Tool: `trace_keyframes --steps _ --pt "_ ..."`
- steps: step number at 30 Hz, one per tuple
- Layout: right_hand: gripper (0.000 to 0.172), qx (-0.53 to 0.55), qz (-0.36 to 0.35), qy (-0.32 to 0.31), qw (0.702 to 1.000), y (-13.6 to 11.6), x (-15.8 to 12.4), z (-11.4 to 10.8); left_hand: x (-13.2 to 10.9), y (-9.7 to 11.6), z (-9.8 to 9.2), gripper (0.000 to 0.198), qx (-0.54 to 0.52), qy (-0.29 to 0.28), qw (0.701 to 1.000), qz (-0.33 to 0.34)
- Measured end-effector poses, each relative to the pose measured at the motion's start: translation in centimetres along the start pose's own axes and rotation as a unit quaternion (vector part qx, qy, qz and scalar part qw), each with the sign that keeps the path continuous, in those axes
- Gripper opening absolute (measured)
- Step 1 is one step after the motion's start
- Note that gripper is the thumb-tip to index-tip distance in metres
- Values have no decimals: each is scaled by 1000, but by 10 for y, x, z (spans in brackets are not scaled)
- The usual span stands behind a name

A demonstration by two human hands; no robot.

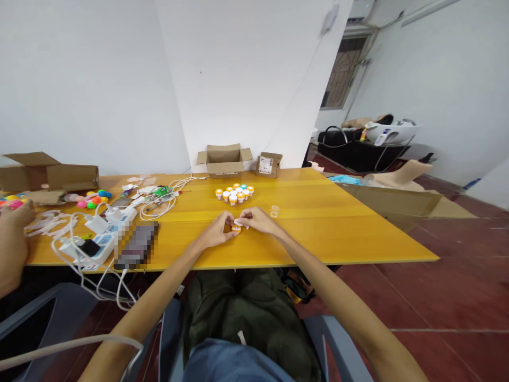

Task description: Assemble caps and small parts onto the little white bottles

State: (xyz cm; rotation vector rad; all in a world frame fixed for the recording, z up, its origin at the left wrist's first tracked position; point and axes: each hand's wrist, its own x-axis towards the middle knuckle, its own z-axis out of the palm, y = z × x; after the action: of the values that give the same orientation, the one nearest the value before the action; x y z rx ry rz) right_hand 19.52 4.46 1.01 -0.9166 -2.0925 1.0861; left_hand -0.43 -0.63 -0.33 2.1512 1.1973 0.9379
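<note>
My left hand [218,229] and my right hand [256,218] meet over the yellow table [318,228], fingers pinched together on one small orange jar with a white lid [237,226]. The left fingers grip the orange body low down; the right fingers close on the white top. Farther back stands a cluster of several like jars [235,194], mostly orange with white lids, a few blue. A small clear lid [274,210] lies just right of my right hand.
Two open cardboard boxes [225,159] stand at the wall. A power strip [104,241], chargers, white cables and coloured balls [93,200] crowd the table's left. Another person's arm [14,239] rests at the far left. Flat cardboard [397,196] lies to the right.
</note>
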Motion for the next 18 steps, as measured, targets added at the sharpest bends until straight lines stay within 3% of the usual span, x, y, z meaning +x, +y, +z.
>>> trace_keyframes --steps 18 --pt "28 19 11 4 1000 0 2 0 1 -2 0 32 -6 -1 1000 5"
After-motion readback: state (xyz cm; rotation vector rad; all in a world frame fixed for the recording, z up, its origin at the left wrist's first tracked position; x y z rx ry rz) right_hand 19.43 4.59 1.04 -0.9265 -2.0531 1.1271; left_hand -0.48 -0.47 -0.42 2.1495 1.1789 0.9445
